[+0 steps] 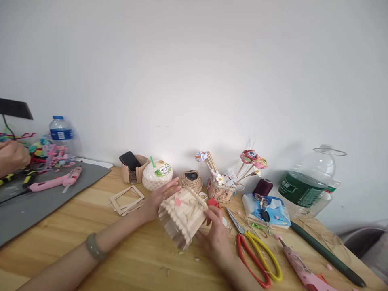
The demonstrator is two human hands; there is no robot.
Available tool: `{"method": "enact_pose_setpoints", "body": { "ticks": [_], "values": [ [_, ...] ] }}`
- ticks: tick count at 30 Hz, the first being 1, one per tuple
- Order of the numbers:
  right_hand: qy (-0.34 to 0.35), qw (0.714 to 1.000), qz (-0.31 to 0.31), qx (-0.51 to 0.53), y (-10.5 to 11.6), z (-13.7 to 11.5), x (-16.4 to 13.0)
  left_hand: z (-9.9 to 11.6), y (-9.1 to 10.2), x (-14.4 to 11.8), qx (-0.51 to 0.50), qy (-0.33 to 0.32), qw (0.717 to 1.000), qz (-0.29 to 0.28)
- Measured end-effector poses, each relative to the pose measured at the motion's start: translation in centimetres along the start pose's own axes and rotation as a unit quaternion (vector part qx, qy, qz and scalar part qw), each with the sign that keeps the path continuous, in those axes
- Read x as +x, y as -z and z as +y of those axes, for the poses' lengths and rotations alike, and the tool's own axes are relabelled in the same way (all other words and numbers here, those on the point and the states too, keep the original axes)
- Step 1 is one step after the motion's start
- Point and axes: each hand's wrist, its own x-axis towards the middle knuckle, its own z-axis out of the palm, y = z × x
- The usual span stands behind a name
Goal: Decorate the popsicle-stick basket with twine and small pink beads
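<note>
A small house made of popsicle sticks (182, 215) is held just above the wooden table (100, 242). It has twine and small pink bits on its roof. My left hand (159, 199) grips its left side, with the fingers spread over the roof edge. My right hand (216, 233) holds its right side from below, fingers curled against the wall. A green bangle (94, 246) sits on my left wrist.
Red and yellow scissors (257, 254) and a pink glue gun (303, 270) lie to the right. Behind are a twine ball (190, 181), a coconut (157, 175), stick frames (127, 199), a flower basket (222, 190) and a large water bottle (306, 182). Another person's hand (10, 157) works at the far left by a grey mat (36, 202).
</note>
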Motion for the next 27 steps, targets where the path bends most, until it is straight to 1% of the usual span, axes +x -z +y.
{"method": "enact_pose_setpoints", "body": {
  "ticks": [2, 4, 8, 11, 15, 19, 24, 27],
  "values": [
    [-0.06, 0.998, -0.021, 0.03, 0.1, 0.0, 0.5, 0.5, -0.4, 0.3, -0.023, 0.006, 1.0, -0.009],
    [-0.115, 0.991, -0.051, 0.054, 0.2, 0.3, 0.9, 0.5, -1.0, 0.5, -0.045, 0.028, 0.998, -0.018],
    [-0.205, 0.97, -0.116, 0.055, 0.5, 1.4, 1.2, -0.5, -2.3, 0.4, -0.093, 0.112, 0.988, -0.053],
    [-0.252, 0.954, -0.16, 0.024, 0.7, 1.8, 1.2, -1.0, -2.9, 0.2, -0.123, 0.17, 0.976, -0.058],
    [-0.273, 0.941, -0.201, -0.019, 1.0, 1.4, 1.5, -0.6, -3.2, 0.1, -0.144, 0.219, 0.964, -0.046],
    [-0.28, 0.931, -0.227, -0.057, 1.0, 1.2, 1.6, -0.1, -3.4, -0.1, -0.152, 0.243, 0.958, -0.025],
    [-0.285, 0.925, -0.234, -0.09, 1.1, 0.9, 1.7, -0.1, -3.8, -0.5, -0.147, 0.259, 0.955, -0.005],
    [-0.297, 0.919, -0.232, -0.112, 1.4, 0.6, 2.0, 0.2, -3.9, -0.7, -0.142, 0.262, 0.954, -0.005]
  ]
}}
